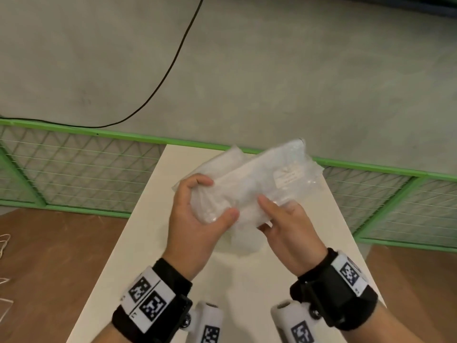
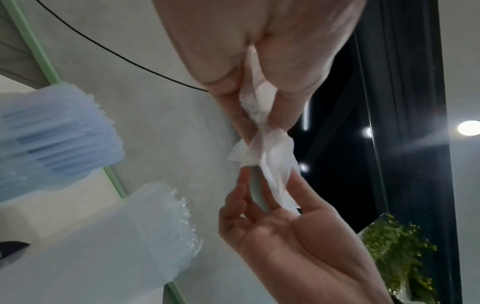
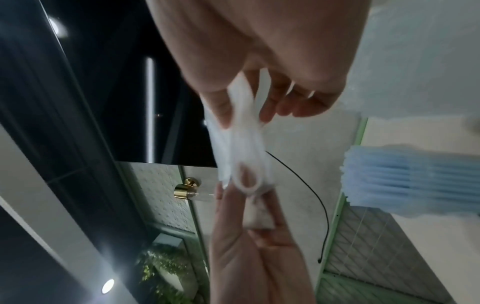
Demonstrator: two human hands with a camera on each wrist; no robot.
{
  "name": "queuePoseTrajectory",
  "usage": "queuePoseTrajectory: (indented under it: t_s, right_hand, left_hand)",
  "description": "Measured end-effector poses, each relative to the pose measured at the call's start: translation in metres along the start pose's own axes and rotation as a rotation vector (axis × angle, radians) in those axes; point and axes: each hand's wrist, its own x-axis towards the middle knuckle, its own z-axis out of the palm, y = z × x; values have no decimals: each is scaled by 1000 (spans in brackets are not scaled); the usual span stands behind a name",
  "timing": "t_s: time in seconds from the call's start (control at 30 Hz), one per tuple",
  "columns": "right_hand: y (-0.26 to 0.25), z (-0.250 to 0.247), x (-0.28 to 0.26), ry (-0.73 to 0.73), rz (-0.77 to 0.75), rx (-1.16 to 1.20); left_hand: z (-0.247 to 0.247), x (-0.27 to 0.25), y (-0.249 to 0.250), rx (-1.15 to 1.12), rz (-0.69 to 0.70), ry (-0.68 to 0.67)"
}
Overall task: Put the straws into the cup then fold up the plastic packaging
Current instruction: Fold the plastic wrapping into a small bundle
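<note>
Both hands hold the crumpled clear plastic packaging (image 1: 262, 179) in the air above the white table (image 1: 158, 243). My left hand (image 1: 217, 198) grips its left end, fingers curled over the top and thumb underneath. My right hand (image 1: 263, 214) pinches the lower edge close by, thumb on top. In the left wrist view the left hand (image 2: 259, 102) pinches a twisted strip of the plastic (image 2: 270, 156), with the right hand (image 2: 259, 195) below it. A bundle of pale blue straws (image 2: 57, 133) (image 3: 415, 181) shows blurred at the side of both wrist views. No cup can be made out.
A green-framed mesh fence (image 1: 86, 169) runs behind the table's far end. A black cable (image 1: 173, 58) trails over the grey floor beyond it. Brown flooring (image 1: 49, 256) lies on both sides of the narrow table.
</note>
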Motion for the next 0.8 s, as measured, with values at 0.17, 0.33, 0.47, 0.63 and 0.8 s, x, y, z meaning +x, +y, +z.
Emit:
queuePoseTrajectory:
  t_s: [0.17, 0.33, 0.47, 0.63, 0.8]
  right_hand:
    - [-9, -20, 2, 21, 9, -64]
    - [-16, -34, 1, -191, 151, -422]
    - [-30, -32, 2, -167, 72, -614]
    - [-31, -29, -1, -113, 5, -615]
    - [-24, -37, -2, -96, 5, -438]
  left_hand:
    - [-26, 5, -5, -111, -139, -37]
    - [-32, 14, -1, 66, -313, -428]
    - [-27, 16, 7, 74, -322, -459]
    - [-22, 16, 10, 80, -323, -470]
    - [-20, 19, 3, 89, -294, -341]
